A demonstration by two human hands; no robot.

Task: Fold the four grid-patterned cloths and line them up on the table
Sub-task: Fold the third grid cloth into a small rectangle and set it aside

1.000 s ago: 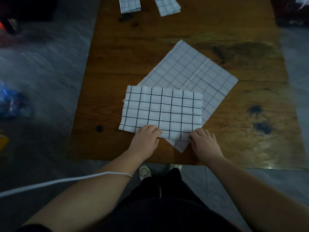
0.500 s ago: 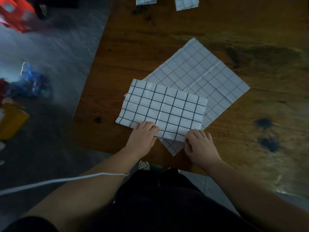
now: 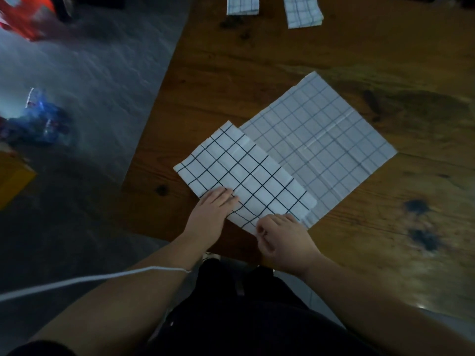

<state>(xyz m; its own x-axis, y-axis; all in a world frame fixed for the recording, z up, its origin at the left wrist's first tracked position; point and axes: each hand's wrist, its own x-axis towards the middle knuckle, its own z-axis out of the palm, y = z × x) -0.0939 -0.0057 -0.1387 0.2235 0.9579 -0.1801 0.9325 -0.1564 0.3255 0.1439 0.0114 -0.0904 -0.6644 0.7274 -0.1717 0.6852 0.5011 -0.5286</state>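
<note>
The left hand (image 3: 214,214) lies flat on the dark-grid cloth (image 3: 246,173); the right hand (image 3: 285,240) pinches its six-o'clock corner. The pale cloth (image 3: 321,142) beneath is partly hidden; the folded cloths (image 3: 243,5) at twelve o'clock are cropped.

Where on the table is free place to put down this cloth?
Bare table: between the two folded cloths at the far edge and the spread pale cloth; also right of it. Crowded: near edge, left hand and right hand on the dark-grid cloth.
</note>
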